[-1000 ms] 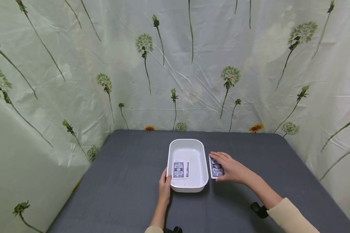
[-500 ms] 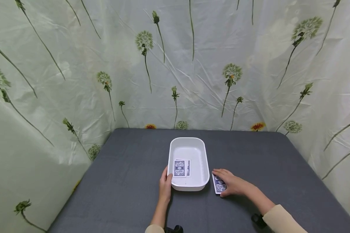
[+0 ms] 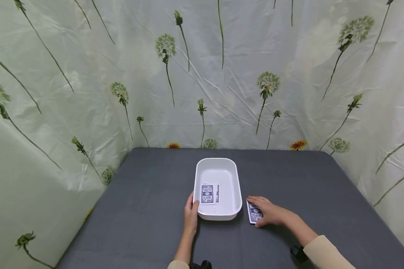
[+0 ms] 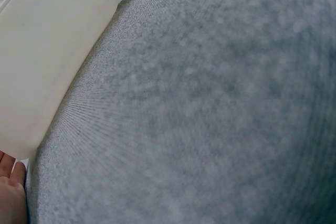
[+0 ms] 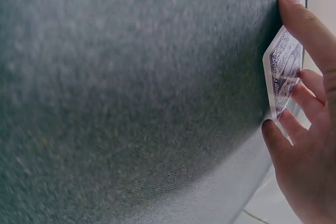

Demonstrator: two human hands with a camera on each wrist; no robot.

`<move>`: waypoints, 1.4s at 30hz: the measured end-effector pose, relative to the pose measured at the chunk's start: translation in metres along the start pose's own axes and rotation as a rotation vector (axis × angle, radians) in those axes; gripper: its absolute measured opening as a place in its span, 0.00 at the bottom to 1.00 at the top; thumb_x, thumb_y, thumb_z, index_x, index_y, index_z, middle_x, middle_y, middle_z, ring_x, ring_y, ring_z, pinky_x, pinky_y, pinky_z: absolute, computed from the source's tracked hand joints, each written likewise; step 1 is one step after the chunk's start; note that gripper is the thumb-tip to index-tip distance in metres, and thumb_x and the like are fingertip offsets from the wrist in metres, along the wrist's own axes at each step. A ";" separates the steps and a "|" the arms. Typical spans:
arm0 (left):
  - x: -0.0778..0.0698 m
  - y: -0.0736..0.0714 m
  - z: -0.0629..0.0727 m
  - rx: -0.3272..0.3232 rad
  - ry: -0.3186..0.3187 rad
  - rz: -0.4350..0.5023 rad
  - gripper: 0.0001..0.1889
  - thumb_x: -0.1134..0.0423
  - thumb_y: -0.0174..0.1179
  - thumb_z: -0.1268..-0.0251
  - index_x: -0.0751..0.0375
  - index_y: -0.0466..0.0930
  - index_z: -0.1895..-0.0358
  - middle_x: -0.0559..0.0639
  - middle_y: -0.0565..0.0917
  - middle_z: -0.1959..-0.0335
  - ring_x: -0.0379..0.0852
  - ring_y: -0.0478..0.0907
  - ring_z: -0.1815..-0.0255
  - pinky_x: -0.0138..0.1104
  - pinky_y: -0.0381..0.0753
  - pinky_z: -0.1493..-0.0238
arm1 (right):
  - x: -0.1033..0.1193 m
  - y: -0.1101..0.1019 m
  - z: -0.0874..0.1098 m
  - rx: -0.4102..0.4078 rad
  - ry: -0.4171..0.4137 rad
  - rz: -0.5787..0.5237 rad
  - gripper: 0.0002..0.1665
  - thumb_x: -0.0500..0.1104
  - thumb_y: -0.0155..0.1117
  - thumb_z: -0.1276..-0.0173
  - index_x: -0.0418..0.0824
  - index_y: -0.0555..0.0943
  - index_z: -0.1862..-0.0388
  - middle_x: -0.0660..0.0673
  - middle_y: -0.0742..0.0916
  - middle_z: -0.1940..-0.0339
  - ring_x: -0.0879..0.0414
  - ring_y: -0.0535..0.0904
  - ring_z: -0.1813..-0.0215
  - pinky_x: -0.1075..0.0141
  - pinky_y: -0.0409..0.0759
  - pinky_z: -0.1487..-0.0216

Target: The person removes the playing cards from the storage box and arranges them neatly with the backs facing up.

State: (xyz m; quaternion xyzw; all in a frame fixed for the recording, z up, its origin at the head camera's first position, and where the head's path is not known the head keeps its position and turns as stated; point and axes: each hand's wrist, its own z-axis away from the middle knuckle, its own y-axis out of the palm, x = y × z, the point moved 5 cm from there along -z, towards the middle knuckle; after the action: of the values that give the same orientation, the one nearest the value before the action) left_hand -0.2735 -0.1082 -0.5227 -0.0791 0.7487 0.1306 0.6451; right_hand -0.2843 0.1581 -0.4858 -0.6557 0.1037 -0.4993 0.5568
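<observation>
A white plastic tub (image 3: 234, 186) stands mid-table. My left hand (image 3: 190, 217) grips its left side, thumb over the rim; in the left wrist view that hand (image 4: 10, 198) is only partly in frame. Blue-backed playing cards (image 3: 207, 194) lie face down inside the tub, slightly fanned. Just right of the tub, my right hand (image 3: 268, 213) holds playing cards (image 3: 254, 212) face down by their edges, low at the table. In the right wrist view, thumb and fingers curl around these cards (image 5: 286, 66); how many there are cannot be told.
A dark grey cloth covers the table (image 3: 148, 209). Behind it hangs a pale curtain (image 3: 222, 93) printed with dandelions. Black straps (image 3: 298, 254) sit on the wrists.
My right hand has come down and toward me with the playing cards, from beside the tub's upper right side to its lower right. My left hand keeps its grip on the tub.
</observation>
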 end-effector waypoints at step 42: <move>-0.002 0.000 -0.001 0.020 -0.014 -0.013 0.23 0.70 0.45 0.38 0.69 0.64 0.37 0.64 0.71 0.39 0.52 0.68 0.42 0.22 0.66 0.49 | 0.094 -0.015 -0.108 -0.239 0.007 0.256 0.34 0.52 0.65 0.45 0.41 0.71 0.41 0.42 0.78 0.42 0.48 0.71 0.39 0.49 0.67 0.43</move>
State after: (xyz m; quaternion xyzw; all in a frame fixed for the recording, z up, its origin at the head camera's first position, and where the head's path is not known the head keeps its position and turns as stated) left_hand -0.2738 -0.1084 -0.5208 -0.0765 0.7449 0.1194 0.6520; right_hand -0.3285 0.0312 -0.4357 -0.6971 0.2470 -0.4106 0.5334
